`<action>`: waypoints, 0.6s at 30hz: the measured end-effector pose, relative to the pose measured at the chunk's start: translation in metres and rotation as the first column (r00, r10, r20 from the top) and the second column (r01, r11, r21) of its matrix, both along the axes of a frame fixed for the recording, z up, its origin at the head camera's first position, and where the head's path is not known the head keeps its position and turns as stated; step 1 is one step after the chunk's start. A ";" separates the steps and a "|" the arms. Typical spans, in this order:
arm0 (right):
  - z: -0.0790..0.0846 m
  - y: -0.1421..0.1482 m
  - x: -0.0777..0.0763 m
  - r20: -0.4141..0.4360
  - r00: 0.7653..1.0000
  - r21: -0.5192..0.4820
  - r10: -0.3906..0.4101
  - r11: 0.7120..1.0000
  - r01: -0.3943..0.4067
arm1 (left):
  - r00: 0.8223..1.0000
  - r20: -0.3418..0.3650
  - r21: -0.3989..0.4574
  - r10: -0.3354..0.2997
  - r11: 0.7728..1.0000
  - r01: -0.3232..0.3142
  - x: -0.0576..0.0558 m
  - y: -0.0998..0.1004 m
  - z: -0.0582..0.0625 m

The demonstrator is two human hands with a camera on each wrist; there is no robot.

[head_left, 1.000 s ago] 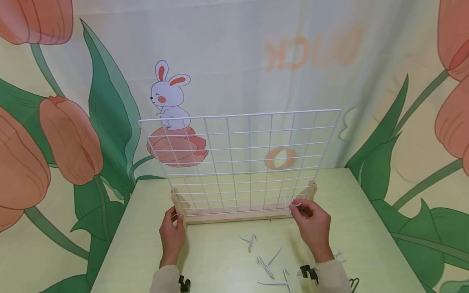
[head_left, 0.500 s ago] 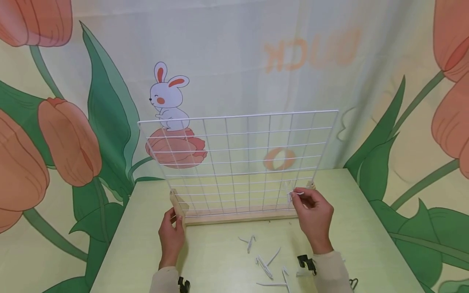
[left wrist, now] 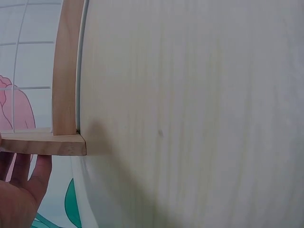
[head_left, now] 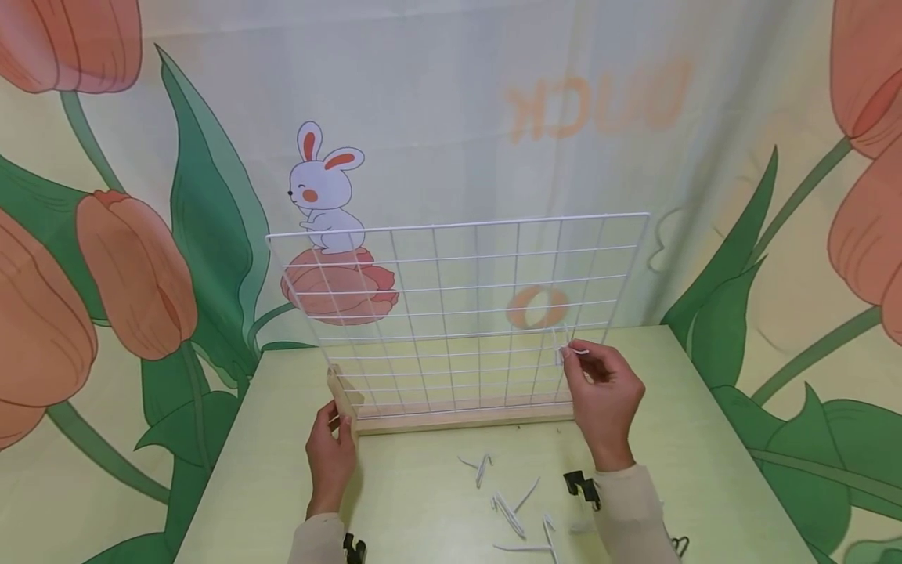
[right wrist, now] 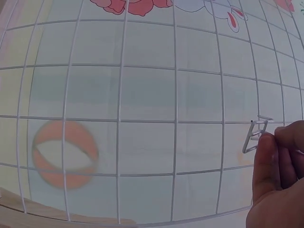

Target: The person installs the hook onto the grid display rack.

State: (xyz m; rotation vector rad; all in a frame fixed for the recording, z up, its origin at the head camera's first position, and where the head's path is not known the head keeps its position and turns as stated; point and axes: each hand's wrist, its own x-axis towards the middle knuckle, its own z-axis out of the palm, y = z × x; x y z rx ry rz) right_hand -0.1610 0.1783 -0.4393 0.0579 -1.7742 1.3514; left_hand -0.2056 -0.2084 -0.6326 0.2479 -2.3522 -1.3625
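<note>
A white wire grid panel [head_left: 458, 226] leans upright in a wooden stand [head_left: 451, 423] on the table. My left hand [head_left: 331, 454] grips the stand's left side piece [head_left: 343, 395]; in the left wrist view its fingers [left wrist: 38, 175] lie against the wood. Between thumb and fingertips, my right hand [head_left: 609, 399] pinches a white wire hook [right wrist: 249, 137]. The hook's prongs overlap the lower right bars of the grid in the head view. The right hand hides the stand's right side piece.
Several white wire hooks [head_left: 509, 513] lie loose on the pale table [head_left: 409, 501] in front of the stand. Part of a black wire hook [head_left: 680, 544] shows beside the right sleeve. A curtain [head_left: 451, 117] with tulips and a rabbit hangs behind the table.
My right hand has risen along the right part of the grid, carrying the white hook up from near the base. The left hand keeps its place on the stand.
</note>
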 end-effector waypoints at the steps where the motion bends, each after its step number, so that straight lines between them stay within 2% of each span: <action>1: 0.002 -0.001 -0.001 -0.011 1.000 -0.002 -0.003 1.000 0.003 | 1.000 -0.011 -0.005 0.002 1.000 -0.003 0.000 0.000 0.000; 8: 0.013 -0.006 -0.011 -0.093 0.995 0.000 -0.039 0.999 0.039 | 1.000 -0.028 -0.014 0.013 1.000 -0.013 -0.003 0.000 -0.002; 18: 0.021 -0.008 -0.024 -0.148 0.986 -0.037 -0.079 0.997 0.074 | 1.000 -0.009 -0.003 0.008 1.000 -0.008 -0.003 0.000 -0.002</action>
